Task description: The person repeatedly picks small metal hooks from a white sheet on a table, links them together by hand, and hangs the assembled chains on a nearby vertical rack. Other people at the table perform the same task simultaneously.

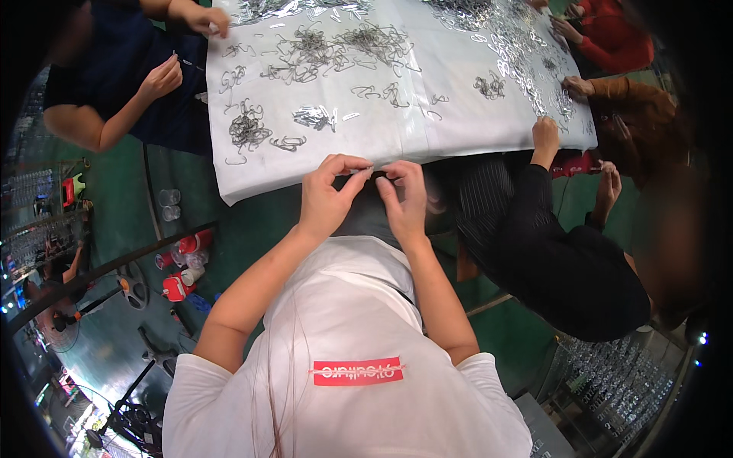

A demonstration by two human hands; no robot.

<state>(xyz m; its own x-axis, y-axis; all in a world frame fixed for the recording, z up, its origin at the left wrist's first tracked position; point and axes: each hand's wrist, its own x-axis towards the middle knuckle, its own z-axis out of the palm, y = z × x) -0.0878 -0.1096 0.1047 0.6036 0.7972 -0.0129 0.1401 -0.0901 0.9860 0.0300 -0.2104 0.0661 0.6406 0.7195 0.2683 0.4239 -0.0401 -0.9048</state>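
Note:
My left hand (327,192) is closed in a pinch just off the table's near edge, with a small greyish piece at its thumb and fingertips, too small to name. Fingertip to fingertip with it, my right hand (405,197) is curled in a pinch too; what it holds is hidden. Beyond them lies the white-covered table (366,141). Nearest on it are a small pile of shiny metal strips (313,117), a heap of dark bent wire hooks (248,128) and a few loose hooks (289,143).
A larger spread of wire hooks (336,47) covers the table's far middle. Shiny clips (527,69) are scattered along its right side. People work close by: a hand (162,78) at the left, a dark sleeve (538,195) at the right. Red containers (179,286) stand on the floor.

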